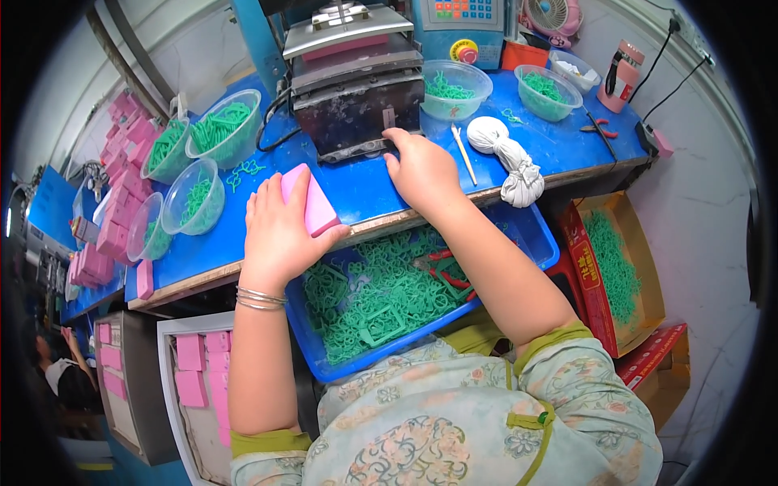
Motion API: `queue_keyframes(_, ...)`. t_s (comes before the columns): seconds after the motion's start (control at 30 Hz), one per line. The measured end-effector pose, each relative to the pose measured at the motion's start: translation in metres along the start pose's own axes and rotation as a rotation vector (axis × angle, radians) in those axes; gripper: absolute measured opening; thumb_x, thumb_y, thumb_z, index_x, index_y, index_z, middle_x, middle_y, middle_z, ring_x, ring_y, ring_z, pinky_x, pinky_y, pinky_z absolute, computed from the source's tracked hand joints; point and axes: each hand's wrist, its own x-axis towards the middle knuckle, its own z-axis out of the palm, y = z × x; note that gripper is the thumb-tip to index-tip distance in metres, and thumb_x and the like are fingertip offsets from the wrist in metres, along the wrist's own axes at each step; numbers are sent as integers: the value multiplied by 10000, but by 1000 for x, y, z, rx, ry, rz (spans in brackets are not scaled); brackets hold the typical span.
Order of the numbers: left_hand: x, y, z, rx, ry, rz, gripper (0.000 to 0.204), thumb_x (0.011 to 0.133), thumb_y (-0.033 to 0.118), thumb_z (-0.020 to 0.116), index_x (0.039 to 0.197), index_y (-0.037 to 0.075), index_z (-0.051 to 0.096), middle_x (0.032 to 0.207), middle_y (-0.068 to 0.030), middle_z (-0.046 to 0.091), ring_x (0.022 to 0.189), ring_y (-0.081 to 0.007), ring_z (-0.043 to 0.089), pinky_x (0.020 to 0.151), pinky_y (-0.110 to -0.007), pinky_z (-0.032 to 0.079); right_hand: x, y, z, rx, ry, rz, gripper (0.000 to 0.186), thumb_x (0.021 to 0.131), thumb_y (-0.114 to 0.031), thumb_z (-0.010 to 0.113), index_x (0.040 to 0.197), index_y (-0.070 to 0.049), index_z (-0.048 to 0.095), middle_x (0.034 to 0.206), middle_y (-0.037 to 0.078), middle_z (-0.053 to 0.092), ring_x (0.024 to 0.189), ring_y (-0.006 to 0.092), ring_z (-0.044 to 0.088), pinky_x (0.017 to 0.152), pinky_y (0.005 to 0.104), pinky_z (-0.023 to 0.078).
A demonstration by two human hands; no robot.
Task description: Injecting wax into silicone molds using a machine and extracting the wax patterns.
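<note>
My left hand [277, 235] grips a pink block [322, 209] at the worktop's front edge, fingers over it and thumb at its near end. My right hand [421, 170] reaches to the front of a dark metal press [340, 113], index fingertip on its lower front, thumb apart; some other fingertips are hidden. Just right of it lie a pale stick [464, 154] and a knotted white cloth bundle [519, 178]. Below both hands sits a blue bin [549, 257] full of green rubbery pieces [365, 300], with red-handled pliers [454, 279] in it.
Plastic bowls [215, 190] of green pieces stand along the blue worktop [559, 154], near a control box [438, 40]. Pink blocks [121, 211] are stacked left, others fill cases [194, 364] below. Cardboard boxes [583, 316] stand right. Another person [61, 373] shows at far left.
</note>
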Motion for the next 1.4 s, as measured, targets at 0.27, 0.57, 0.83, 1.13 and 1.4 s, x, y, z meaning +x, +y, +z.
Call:
queue_keyframes(0.27,-1,2,0,5,1,5,848,630,460,711,1312,81,378,1268,-260,393,1186,-388,371,1011,-447,274,12,7,6,-130,-158,94,114,778,-141,584,865,-72,557,808,130,620,762,323,596,648,426,465)
queue_keyframes(0.57,-2,-1,2,8,17,6,843,631,453,711,1310,82,379,1269,-261,391,1188,-387,370,1005,-447,281,7,2,3,-35,52,-91,50,756,-105,579,788,-76,555,788,91,577,743,302,582,625,407,470)
queue_keyframes(0.83,1,1,3,-44,7,-11,852,622,502,700,1294,69,406,1279,-276,387,1212,-390,352,1023,-490,243,11,12,12,-52,76,-226,125,744,-94,563,841,-43,622,835,100,614,814,287,581,717,389,476)
queue_keyframes(1.13,-20,-16,-23,-191,-86,89,898,510,380,769,1283,114,399,1187,-223,421,1130,-364,401,943,-438,304,9,-1,11,-51,-48,-239,144,740,-104,578,846,-62,666,905,84,613,867,269,583,749,377,478)
queue_keyframes(1.4,-148,-40,-46,-227,-89,-175,925,469,382,810,1263,132,407,1210,-206,371,1154,-362,352,935,-474,252,5,-7,-7,-3,-97,-338,108,759,-125,627,768,-17,622,796,106,591,781,282,577,694,350,456)
